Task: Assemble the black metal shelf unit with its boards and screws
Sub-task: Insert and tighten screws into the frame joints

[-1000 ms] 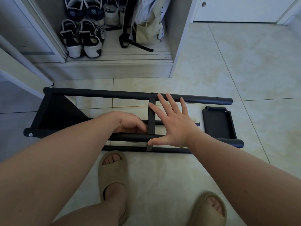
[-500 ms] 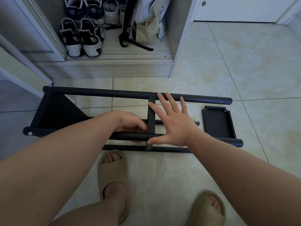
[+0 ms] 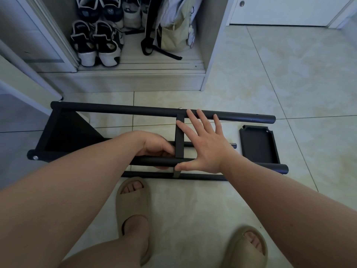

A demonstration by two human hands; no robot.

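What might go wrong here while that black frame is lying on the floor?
1. The left hand grips the near tube right beside the crossbar; fingers could get pinched if the frame shifts.
2. The tube ends at right are unjoined, so a push from the flat right hand may twist them.
3. Toes in the open slipper sit close to the frame.

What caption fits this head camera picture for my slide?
Left hand grips a black metal shelf frame lying on pale floor tiles; right hand rests flat across it.
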